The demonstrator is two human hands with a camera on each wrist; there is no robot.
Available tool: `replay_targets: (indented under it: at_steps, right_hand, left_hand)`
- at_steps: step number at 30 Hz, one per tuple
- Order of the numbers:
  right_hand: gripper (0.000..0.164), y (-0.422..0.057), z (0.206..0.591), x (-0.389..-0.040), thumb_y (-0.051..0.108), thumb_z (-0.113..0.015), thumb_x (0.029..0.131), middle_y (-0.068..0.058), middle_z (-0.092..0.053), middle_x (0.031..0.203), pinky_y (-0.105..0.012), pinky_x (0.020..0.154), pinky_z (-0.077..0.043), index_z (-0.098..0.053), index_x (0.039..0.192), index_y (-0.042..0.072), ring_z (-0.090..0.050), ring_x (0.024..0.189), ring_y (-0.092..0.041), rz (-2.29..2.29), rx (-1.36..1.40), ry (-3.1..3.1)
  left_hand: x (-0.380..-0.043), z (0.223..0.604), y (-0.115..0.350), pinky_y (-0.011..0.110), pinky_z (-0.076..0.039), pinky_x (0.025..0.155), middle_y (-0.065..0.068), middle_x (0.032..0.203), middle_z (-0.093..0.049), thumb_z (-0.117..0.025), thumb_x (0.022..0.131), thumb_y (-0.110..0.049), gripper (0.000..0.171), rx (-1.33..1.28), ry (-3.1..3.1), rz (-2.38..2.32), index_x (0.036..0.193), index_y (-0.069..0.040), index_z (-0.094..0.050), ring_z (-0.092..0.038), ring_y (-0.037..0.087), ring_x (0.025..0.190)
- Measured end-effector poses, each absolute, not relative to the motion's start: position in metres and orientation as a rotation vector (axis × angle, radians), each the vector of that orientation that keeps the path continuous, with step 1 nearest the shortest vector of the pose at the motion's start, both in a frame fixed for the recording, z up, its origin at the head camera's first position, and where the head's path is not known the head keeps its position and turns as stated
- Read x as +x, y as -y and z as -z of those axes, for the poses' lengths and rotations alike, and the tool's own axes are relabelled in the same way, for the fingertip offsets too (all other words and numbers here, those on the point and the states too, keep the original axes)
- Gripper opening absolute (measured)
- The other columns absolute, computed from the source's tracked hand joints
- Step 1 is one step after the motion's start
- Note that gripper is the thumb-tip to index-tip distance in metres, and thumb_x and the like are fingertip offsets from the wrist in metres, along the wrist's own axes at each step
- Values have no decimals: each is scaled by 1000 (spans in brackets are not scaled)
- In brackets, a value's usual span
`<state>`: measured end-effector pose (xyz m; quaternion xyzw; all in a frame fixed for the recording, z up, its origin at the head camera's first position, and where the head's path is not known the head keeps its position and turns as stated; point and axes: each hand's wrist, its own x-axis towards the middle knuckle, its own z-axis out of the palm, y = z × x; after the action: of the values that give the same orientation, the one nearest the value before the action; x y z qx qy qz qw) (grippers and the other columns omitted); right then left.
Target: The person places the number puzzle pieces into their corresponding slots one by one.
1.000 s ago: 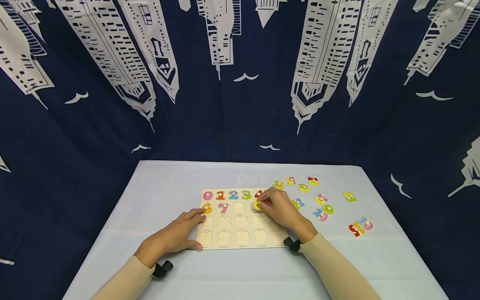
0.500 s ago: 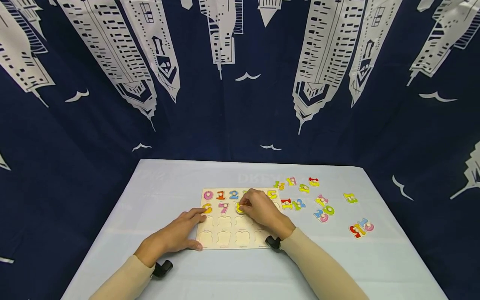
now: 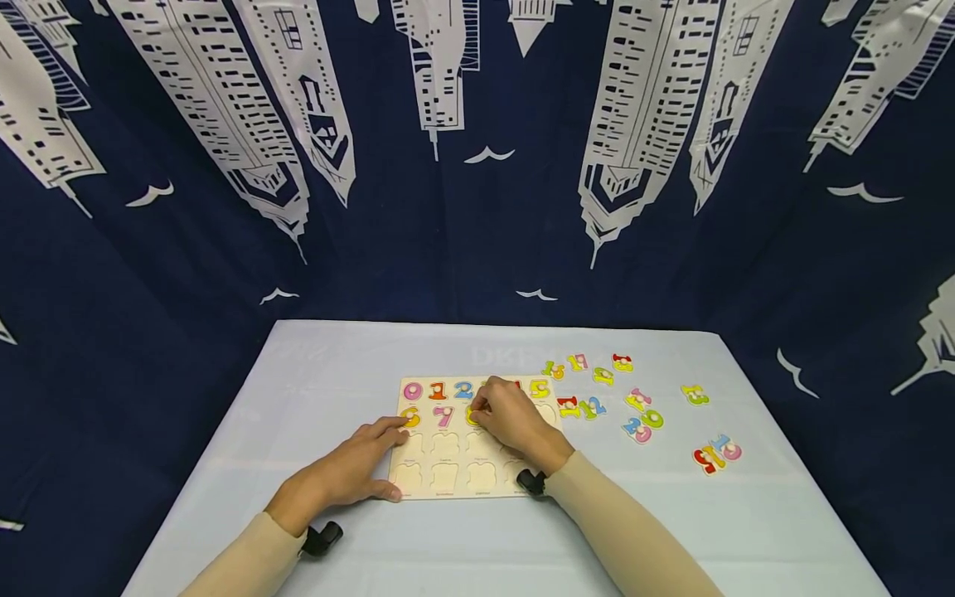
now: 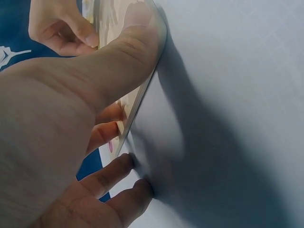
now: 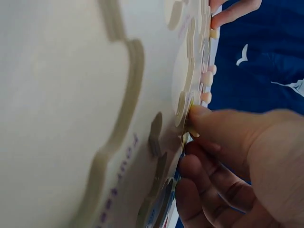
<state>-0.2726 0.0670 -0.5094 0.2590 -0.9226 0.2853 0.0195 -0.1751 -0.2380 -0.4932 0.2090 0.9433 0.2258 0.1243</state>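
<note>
Navy backdrop cloth (image 3: 448, 240) behind, printed with pale upside-down towers and small white birds. White tabletop (image 3: 791, 514) below, lightly creased. Two beige sleeves (image 3: 627, 531) reach in from the near edge.

Pale wooden number board (image 3: 462, 492) lies flat near the middle of the tabletop, four rows of shaped recesses; the two nearest rows show bare hollows.

Left hand (image 3: 346, 468) spread at the board's left side: thumb on the near corner, two fingertips on the board's edge, the other two on the tabletop beside it. Right hand (image 3: 515, 421) over the board's second row, thumb and fingers pinching a piece. Black wrist camera on each wrist.

Loose number pieces to the right of the board: a red-and-yellow one (image 3: 569, 406) just beside the edge, a green-and-blue one (image 3: 593, 408) next to it, a yellow-green one (image 3: 695, 395) well apart.

Set in the board: pink 0 (image 3: 413, 390), red 1 (image 3: 437, 390), blue 2 (image 3: 463, 390), yellow 5 (image 3: 540, 388), pink 7 (image 3: 443, 416).

Pinched yellow piece (image 3: 472, 415) just right of the 7, mostly covered by fingers; probably at its recess, but whether fully seated cannot be told.
</note>
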Motion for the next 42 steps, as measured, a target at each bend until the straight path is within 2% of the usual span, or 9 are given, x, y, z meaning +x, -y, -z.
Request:
replay_targets:
  at_steps: [9, 16, 21, 25, 29, 37, 42]
  right_hand:
    - [4, -66, 509, -276, 13, -91, 101, -1, -72, 100, -27, 77, -54, -88, 104, 13, -59, 85, -12, -896, 794, 2880]
    - [15, -76, 506, -275, 17, -92, 101, -2, -78, 109, -32, 84, -58, -89, 115, 11, -65, 92, -15, -940, 785, 2906]
    - [20, -97, 503, -269, 18, -91, 102, -2, -79, 113, -31, 85, -58, -89, 121, 11, -67, 94, -16, -977, 731, 2900]
    - [21, -126, 502, -265, 15, -92, 101, -3, -79, 110, -27, 81, -56, -89, 122, 10, -67, 91, -14, -972, 664, 2846]
    - [21, -161, 501, -260, 10, -92, 99, -9, -80, 109, -28, 78, -56, -88, 119, 6, -69, 88, -14, -952, 591, 2786]
    - [26, -247, 499, -246, 13, -93, 101, -16, -83, 121, -30, 76, -56, -87, 125, 5, -75, 90, -20, -829, 342, 2770]
    - [30, -306, 502, -243, 14, -91, 102, -23, -80, 118, -29, 71, -53, -85, 129, 1, -74, 85, -21, -784, 184, 2785]
  left_hand:
    - [-175, 493, 241, 63, -48, 135, 17, 184, -45, -101, 90, -37, 92, 627, -2762, -659, 164, 0, -61, -51, 45, 163]
    - [-177, 493, 243, 63, -47, 136, 17, 183, -46, -100, 90, -39, 92, 631, -2768, -658, 163, 0, -61, -51, 45, 163]
    - [-176, 495, 245, 62, -48, 135, 16, 183, -46, -100, 91, -38, 91, 624, -2768, -656, 163, 0, -60, -51, 43, 162]
    - [-175, 496, 245, 63, -48, 135, 17, 184, -45, -100, 92, -38, 90, 634, -2767, -658, 164, 0, -60, -51, 43, 162]
    - [-174, 495, 244, 64, -48, 134, 17, 185, -44, -99, 93, -38, 91, 648, -2759, -663, 165, 1, -59, -51, 45, 162]
    - [-175, 497, 242, 65, -47, 136, 16, 186, -44, -99, 93, -39, 92, 647, -2756, -657, 166, 0, -58, -50, 45, 164]
    - [-175, 497, 242, 65, -46, 137, 17, 186, -44, -99, 93, -38, 92, 641, -2758, -652, 166, 0, -58, -50, 45, 164]
